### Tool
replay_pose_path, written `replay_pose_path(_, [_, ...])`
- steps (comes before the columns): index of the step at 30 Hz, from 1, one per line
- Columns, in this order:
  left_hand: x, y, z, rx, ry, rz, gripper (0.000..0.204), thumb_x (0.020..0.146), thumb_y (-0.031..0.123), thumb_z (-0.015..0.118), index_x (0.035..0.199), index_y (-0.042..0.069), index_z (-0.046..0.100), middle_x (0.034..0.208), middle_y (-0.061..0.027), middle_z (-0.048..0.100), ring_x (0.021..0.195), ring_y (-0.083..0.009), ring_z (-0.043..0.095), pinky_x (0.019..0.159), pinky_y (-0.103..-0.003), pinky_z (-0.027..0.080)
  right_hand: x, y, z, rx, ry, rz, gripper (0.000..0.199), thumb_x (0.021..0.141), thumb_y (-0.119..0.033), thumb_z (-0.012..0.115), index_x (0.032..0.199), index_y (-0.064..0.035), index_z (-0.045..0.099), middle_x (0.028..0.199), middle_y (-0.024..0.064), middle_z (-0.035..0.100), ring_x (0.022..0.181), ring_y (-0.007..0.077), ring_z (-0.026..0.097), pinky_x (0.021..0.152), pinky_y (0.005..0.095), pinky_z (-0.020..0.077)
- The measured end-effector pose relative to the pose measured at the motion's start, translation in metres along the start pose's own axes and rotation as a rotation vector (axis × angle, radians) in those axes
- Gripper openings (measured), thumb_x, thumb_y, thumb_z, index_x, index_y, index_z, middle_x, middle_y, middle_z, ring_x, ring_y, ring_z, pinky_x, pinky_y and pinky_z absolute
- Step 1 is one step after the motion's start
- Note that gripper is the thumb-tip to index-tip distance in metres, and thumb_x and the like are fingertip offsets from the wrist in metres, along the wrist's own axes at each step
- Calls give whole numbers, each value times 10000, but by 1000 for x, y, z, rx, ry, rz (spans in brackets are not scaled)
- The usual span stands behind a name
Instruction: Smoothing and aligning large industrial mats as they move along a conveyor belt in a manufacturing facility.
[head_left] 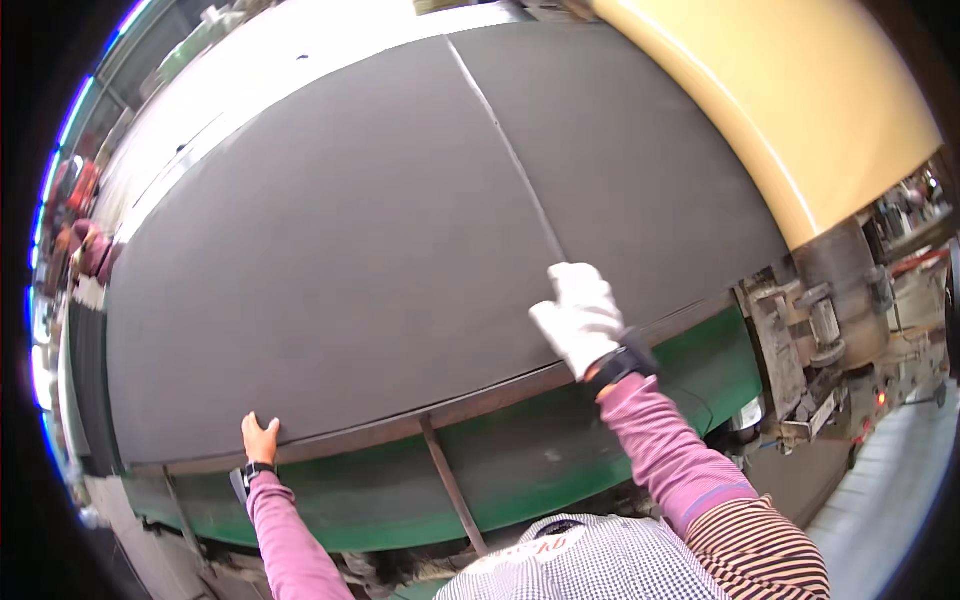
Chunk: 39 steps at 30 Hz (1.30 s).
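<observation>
A broad dark grey sheet (300,250) spreads across the work surface in front of me, its near edge along a metal rail (500,393). A pale narrow seam (515,160) runs over it from the far edge toward my right hand. That right hand (580,315), in a white glove, lies over the sheet at the seam's near end, thumb spread from the fingers; I see nothing held in it. Bare and farther left, my left hand (262,438) rests on the sheet's near edge with finger and thumb apart. Dark bands circle both wrists.
A large cream-yellow roll (790,100) stands at the far right, beside metal machine parts (825,320). Green panels (520,465) with a metal strut (452,480) lie below the near edge. Another person (92,250) is at the far left, near stacked dark material (90,390).
</observation>
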<state>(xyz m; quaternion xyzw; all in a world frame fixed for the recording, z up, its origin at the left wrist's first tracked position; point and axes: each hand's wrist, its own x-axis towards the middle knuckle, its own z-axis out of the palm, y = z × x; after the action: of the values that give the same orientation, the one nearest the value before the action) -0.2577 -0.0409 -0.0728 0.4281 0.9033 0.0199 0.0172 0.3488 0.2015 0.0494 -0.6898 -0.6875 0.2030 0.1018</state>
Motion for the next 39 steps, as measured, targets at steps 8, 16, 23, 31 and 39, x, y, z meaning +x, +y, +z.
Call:
replay_pose_path(8, [19, 49, -4, -124, -131, 57, 622, 668, 295, 774, 1140, -49, 560, 1110, -198, 565, 1050, -325, 540, 950, -388, 434, 8, 78, 3, -29, 88, 95, 502, 713, -303, 736, 1116, -73, 546, 1151, 141, 556, 1087, 341, 557, 919, 437, 483])
replay_pose_path(16, [-32, 169, -27, -334, -215, 359, 414, 671, 220, 775, 1003, 20, 629, 943, -85, 552, 798, -218, 560, 734, -344, 490, 35, 179, -37, -251, 232, 129, 246, 841, -264, 609, 1018, -94, 593, 1057, 119, 580, 991, 302, 585, 851, 423, 499])
replay_pose_path(23, [-61, 259, -37, -298, -459, 547, 503, 741, 245, 735, 1196, 61, 626, 1054, -126, 556, 936, -253, 564, 833, -360, 481, 21, 174, -56, -306, 26, 203, 473, 752, -337, 642, 1143, -96, 527, 1136, 158, 493, 1123, 348, 472, 803, 509, 507])
replay_pose_path(31, [-106, 368, -53, -134, -400, 807, 413, 818, 357, 657, 1194, 185, 657, 1295, -144, 464, 1157, -355, 435, 1004, -456, 377, 50, 279, -117, -102, 11, 436, 606, 732, -432, 663, 1232, -116, 531, 1270, 132, 479, 1234, 337, 410, 951, 525, 441])
replay_pose_path(39, [-148, 499, -31, -144, -335, 1002, 409, 823, 413, 644, 1159, 182, 674, 1189, -156, 537, 1069, -358, 496, 941, -439, 422, -22, 233, -118, 284, 412, -107, 408, 830, -293, 617, 1166, -61, 611, 1191, 144, 605, 1078, 286, 597, 938, 359, 476])
